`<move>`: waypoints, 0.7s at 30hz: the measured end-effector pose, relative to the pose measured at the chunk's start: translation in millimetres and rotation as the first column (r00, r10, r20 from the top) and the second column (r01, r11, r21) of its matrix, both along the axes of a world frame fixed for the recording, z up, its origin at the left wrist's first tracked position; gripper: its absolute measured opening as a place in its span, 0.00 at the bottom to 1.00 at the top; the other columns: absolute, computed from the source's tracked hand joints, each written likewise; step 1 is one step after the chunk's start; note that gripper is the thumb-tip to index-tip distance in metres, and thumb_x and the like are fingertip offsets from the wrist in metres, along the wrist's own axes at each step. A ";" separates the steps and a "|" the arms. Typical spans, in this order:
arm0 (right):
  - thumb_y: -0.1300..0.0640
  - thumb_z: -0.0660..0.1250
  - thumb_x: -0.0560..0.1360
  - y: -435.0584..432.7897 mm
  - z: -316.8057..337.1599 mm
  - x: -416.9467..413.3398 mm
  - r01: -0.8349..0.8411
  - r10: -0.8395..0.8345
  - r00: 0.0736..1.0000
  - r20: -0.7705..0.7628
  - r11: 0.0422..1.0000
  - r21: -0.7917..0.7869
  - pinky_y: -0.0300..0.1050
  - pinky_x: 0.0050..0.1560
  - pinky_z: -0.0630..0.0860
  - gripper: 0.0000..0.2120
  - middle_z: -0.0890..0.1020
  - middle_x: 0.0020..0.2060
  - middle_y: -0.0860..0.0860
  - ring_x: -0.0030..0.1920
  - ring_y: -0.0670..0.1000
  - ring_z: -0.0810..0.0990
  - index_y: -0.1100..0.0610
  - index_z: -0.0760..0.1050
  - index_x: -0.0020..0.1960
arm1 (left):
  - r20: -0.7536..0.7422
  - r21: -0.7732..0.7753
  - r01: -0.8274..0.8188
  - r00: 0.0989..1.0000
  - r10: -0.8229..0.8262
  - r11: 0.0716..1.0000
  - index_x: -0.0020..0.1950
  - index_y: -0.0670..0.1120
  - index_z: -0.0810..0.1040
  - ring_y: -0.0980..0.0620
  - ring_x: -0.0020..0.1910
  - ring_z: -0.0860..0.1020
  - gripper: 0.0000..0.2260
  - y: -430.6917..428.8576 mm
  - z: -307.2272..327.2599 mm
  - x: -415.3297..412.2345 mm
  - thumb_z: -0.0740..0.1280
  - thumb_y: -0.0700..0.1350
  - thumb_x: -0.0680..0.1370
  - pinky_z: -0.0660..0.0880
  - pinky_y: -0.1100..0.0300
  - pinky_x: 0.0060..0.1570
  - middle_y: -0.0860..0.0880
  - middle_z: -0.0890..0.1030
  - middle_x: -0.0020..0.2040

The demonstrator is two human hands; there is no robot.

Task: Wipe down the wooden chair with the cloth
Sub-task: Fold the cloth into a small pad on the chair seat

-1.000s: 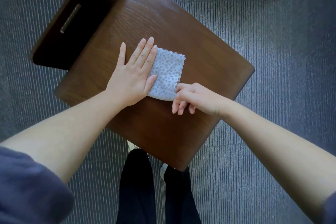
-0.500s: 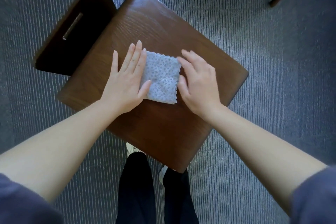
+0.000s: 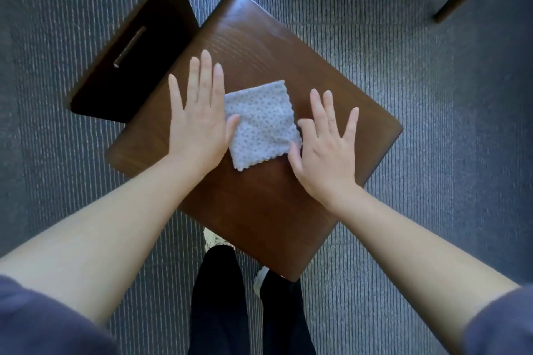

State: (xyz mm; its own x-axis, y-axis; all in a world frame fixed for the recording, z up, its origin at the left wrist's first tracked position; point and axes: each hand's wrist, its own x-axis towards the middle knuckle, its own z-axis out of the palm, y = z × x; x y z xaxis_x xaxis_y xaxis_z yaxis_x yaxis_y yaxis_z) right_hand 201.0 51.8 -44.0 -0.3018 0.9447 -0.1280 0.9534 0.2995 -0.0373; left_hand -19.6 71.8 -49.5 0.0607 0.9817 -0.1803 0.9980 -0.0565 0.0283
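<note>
A grey ribbed carpet (image 3: 432,210) fills the background, and on it the wooden chair is seen from above. The cloth (image 3: 261,124), pale and dotted, is laid flat and folded at the middle of the seat (image 3: 288,210). It is nearly square. Its slightly longer side is judged to run from the seat's near side to its far side, tilted a little, with one corner pointed at the seat's near-left edge.

The cloth is flanked by both hands. The left hand (image 3: 196,124) is pressed flat at the cloth's left edge, with the thumb laid on it. The right hand (image 3: 323,147) is laid flat at the right edge, just touching it. All fingers are straight and spread, and nothing is grasped.

The seat is set cornerwise. The backrest (image 3: 138,52) stands along its far-left edge, so the chair is judged to face near-right.

No wiping marks can be made out on the seat. The task is judged to be at an early stage, with the cloth readied and the seat, backrest and legs left to wipe.

Dark trousers (image 3: 216,297) and a pale shoe (image 3: 213,239) are seen at the seat's near corner.
</note>
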 end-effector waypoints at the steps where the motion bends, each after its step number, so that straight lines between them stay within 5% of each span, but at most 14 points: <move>1: 0.51 0.58 0.78 0.8 1.6 -0.6 0.005 -0.005 0.999 -0.036 1.000 0.008 0.70 0.74 0.47 0.19 0.57 0.78 0.57 0.79 0.57 0.51 0.59 0.72 0.65 | 0.024 0.011 -0.006 1.000 0.006 1.000 0.79 0.38 0.43 0.42 0.79 0.42 0.34 -7.4 0.2 8.7 0.52 0.57 0.82 0.45 0.38 0.76 0.38 0.42 0.80; 3: 0.50 0.55 0.79 11.0 -2.0 -8.5 -0.049 0.049 0.996 -0.075 0.999 0.004 0.68 0.74 0.47 0.28 0.54 0.79 0.56 0.79 0.55 0.51 0.60 0.61 0.76 | 0.061 0.011 0.039 0.997 -0.039 0.999 0.79 0.37 0.43 0.42 0.79 0.43 0.33 -24.0 -6.1 24.3 0.51 0.55 0.82 0.46 0.39 0.76 0.38 0.43 0.80; 6: 0.48 0.52 0.81 29.1 -20.7 -23.3 -0.201 0.198 0.977 -0.078 0.979 -0.038 0.68 0.75 0.48 0.30 0.53 0.79 0.55 0.79 0.54 0.51 0.59 0.52 0.79 | 0.060 -0.042 0.068 0.996 -0.065 0.997 0.79 0.37 0.42 0.42 0.79 0.43 0.34 -35.0 -20.2 27.8 0.49 0.57 0.82 0.45 0.39 0.76 0.38 0.44 0.80; 15: 0.46 0.46 0.82 30.1 -21.4 -32.8 -0.179 0.183 0.982 0.048 0.980 -0.082 0.71 0.73 0.47 0.30 0.55 0.79 0.57 0.79 0.56 0.52 0.62 0.53 0.79 | 0.005 -0.128 0.145 0.989 -0.145 0.981 0.79 0.38 0.40 0.43 0.79 0.42 0.37 -24.3 -14.9 8.5 0.45 0.62 0.81 0.44 0.39 0.76 0.38 0.42 0.80; 18: 0.49 0.55 0.80 35.0 -10.9 -35.6 -0.043 0.039 0.994 -0.103 0.999 -0.031 0.67 0.73 0.54 0.27 0.66 0.75 0.56 0.76 0.56 0.61 0.59 0.62 0.76 | 0.050 -0.077 0.012 0.999 -0.008 0.997 0.79 0.37 0.51 0.42 0.78 0.54 0.36 -24.6 0.7 5.3 0.54 0.60 0.80 0.56 0.42 0.74 0.38 0.54 0.79; 21: 0.46 0.64 0.77 45.8 0.3 -35.2 0.080 -0.090 0.989 -0.116 0.993 -0.091 0.61 0.73 0.55 0.28 0.72 0.66 0.52 0.68 0.54 0.69 0.55 0.65 0.74 | 0.236 -0.016 -0.184 0.954 0.182 0.983 0.69 0.44 0.68 0.46 0.60 0.73 0.26 -20.6 17.8 11.5 0.66 0.56 0.77 0.68 0.51 0.55 0.46 0.75 0.61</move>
